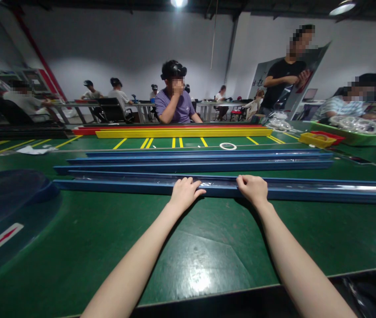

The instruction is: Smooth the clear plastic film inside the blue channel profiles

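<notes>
A long blue U-shaped channel strip (135, 186) lies across the green table in front of me, with shiny clear film (209, 182) along its inside. My left hand (184, 193) is on its near wall, fingers bent over the top and thumb out along the front. Farther right, my right hand (254, 189) is closed over the same strip, thumb and forefinger pressed together. What that pinch holds, if anything, is hidden. Just behind lie several more blue channel strips (208, 166), side by side.
Yellow (181, 133) and red strips (85, 131) lie farther back. A white ring (228, 146) sits before them. At right are a yellow tray (317, 140) and a green basin (353, 138) with wrapped coils. A dark-blue curved object (16, 198) is at left. A person (178, 104) sits opposite.
</notes>
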The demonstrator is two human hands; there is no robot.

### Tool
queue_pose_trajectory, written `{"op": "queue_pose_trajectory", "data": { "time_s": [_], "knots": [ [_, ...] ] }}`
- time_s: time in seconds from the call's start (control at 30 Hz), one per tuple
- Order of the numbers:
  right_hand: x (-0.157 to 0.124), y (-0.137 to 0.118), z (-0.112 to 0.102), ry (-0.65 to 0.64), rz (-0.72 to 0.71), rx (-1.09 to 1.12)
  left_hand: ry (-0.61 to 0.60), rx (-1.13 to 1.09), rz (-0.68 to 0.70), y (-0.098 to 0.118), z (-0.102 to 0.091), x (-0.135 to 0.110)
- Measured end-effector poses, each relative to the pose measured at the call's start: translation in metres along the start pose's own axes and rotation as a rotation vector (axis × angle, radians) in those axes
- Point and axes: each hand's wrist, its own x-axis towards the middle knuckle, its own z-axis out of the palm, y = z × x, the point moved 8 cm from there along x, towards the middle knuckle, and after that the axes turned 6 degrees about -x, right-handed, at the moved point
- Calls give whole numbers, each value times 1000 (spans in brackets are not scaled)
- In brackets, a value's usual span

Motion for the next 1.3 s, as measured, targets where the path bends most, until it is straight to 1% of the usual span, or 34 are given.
{"op": "queue_pose_trajectory", "data": {
  "time_s": [0.17, 0.4, 0.73, 0.87, 1.3],
  "knots": [
    [0, -1, -2, 4, 1, 13, -19, 6, -32, -1, 1, 1],
    [0, 0, -1, -11, 6, 10, -15, 15, -31, -2, 1, 1],
    [0, 0, 1, -50, 14, -4, -27, 1, -60, -4, 1, 3],
    [0, -1, 0, -66, 12, -17, -35, 5, -53, -3, 0, 2],
    [1, -1, 1, -93, 17, -8, 0, 22, -32, -2, 2, 1]
  ]
}}
